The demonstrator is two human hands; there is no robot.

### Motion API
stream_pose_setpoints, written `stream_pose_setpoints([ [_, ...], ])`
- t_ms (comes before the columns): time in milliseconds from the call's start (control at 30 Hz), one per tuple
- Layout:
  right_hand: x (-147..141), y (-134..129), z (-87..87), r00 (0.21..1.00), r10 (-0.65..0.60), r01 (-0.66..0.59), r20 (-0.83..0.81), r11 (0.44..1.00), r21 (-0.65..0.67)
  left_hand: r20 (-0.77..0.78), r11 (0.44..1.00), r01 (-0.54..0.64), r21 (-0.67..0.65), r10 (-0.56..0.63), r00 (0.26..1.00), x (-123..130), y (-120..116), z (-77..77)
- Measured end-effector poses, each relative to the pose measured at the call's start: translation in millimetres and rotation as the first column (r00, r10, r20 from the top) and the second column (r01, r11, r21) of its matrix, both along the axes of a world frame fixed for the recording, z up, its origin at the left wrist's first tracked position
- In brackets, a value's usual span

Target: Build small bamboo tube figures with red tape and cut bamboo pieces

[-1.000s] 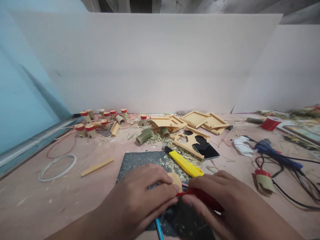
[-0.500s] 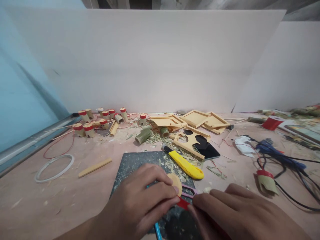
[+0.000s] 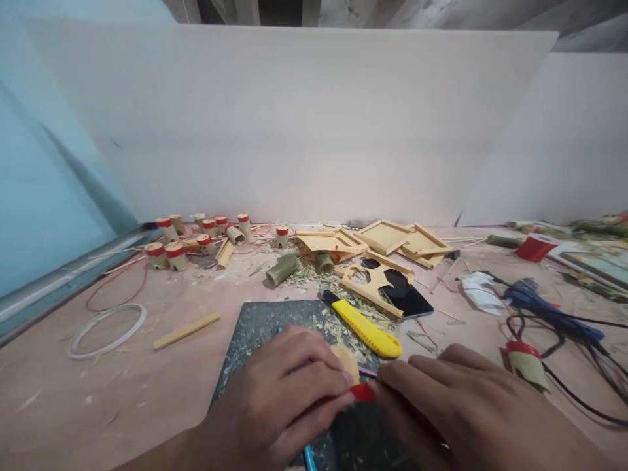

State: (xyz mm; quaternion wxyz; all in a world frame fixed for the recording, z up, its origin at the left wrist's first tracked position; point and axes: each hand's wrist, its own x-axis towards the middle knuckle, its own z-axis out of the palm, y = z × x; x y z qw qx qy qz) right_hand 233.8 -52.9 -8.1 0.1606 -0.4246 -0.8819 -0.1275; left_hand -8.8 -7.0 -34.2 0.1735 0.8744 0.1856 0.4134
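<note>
My left hand (image 3: 299, 392) is closed on a thin round wooden disc (image 3: 347, 363), its fingers pressing the near edge. A red strip (image 3: 363, 392), looking like tape, runs from the disc's near edge to my right hand (image 3: 451, 405). My right fingers are closed on that strip; what else lies under the palm is hidden. Between the hands shows a bit of a pink-purple thing (image 3: 367, 373), mostly covered. Below is a dark speckled board (image 3: 265, 320), with a thin blue stick-like thing (image 3: 309, 458) partly under my left hand.
A yellow utility knife (image 3: 366, 327) lies past the board among bamboo shavings. Bamboo tubes with red-banded tops (image 3: 176, 255) stand back left. Behind are wooden frames (image 3: 385, 235), a phone (image 3: 407, 297) and a cut-out wooden sheet (image 3: 370, 281). Cables (image 3: 549, 307) and a red roll (image 3: 534, 247) are right.
The view has tilted up slightly. My hands stay close together at the disc, and less of the pink-purple thing shows between them.
</note>
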Motion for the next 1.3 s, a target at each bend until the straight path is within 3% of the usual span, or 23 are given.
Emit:
stream_pose_setpoints([
  [267, 9, 17, -3.3, 0.996, 0.064, -0.074, -0.067, 0.986, -0.151, 0.005, 0.999, 0.038, 0.006, -0.038, 0.999, -2, 6, 5.0],
  [367, 10, 20, -5.1, 0.991, 0.076, -0.095, -0.113, 0.979, -0.178, -0.035, 0.998, 0.007, -0.054, -0.009, 0.999, -3, 3, 8.9],
  [467, 11, 20, -7.6, 0.985, 0.09, -0.112, -0.148, 0.982, -0.152, -0.085, 0.994, -0.037, -0.102, 0.029, 0.996, -4, -2, 11.6],
  [633, 12, 18, -13.2, 0.982, 0.088, -0.107, -0.168, 0.989, -0.106, -0.129, 0.991, -0.117, -0.058, 0.109, 0.986, -6, -5, 6.4],
  [733, 12, 17, -15.7, 0.982, 0.079, -0.099, -0.17, 0.989, -0.107, -0.046, 0.994, -0.087, 0.059, 0.09, 0.995, -5, -1, -2.8],
  [900, 12, 17, -18.6, 0.981, 0.087, -0.107, -0.176, 0.989, -0.107, -0.01, 0.994, -0.06, 0.096, 0.061, 0.998, -3, 4, -9.7],
  [1100, 14, 16, -21.7, 0.972, 0.105, -0.126, -0.211, 0.988, -0.087, -0.048, 0.995, -0.045, 0.091, 0.05, 0.998, -5, 2, -6.3],
  [1300, 15, 16, -19.4, 0.968, 0.128, -0.143, -0.214, 0.988, -0.053, -0.092, 0.997, -0.066, 0.034, 0.068, 0.993, -4, -3, 9.7],
])
